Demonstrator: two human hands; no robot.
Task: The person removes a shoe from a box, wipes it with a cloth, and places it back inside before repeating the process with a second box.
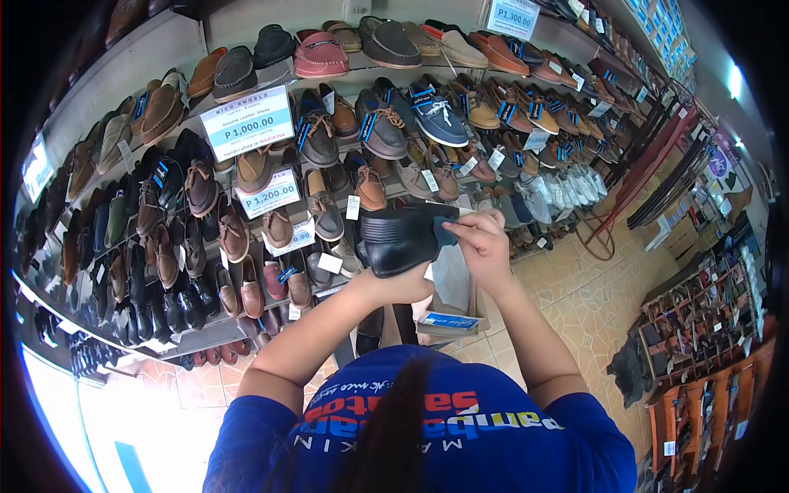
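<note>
A black leather shoe is held up in front of my chest, lying on its side. My left hand grips it from below, fingers partly hidden behind the shoe. My right hand is closed, fingertips pinching a small dark cloth against the right end of the shoe. Below my hands an open shoe box shows white paper and a blue label.
Shelves crowded with loafers and boat shoes rise ahead, with price signs between them. Belts hang at the right above the tiled floor. A rack of leather goods stands at the far right.
</note>
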